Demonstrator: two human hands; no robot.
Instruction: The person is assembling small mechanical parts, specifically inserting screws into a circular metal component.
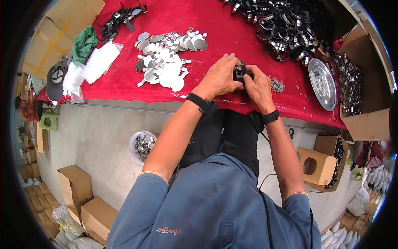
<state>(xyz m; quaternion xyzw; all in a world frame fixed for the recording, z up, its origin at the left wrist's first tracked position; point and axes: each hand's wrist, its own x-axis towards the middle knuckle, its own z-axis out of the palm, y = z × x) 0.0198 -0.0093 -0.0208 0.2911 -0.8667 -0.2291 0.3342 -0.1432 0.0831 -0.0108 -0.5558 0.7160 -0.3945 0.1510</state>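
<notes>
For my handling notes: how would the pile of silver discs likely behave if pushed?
The pile of silver discs would probably spread and slide apart, since the pieces lie loose and overlapping. Each looks thin and metallic, so likely stiff and fairly light. Their projecting tabs might catch on neighbours or the red cloth.

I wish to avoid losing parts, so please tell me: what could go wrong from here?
The small black part might slip from the fingers of the left hand and right hand and fall over the near edge of the red table. A sideways push by the right hand could scatter the heap of small metal pieces beside it. A bump could perhaps spill the round metal tray, which holds small parts close to that edge.
</notes>
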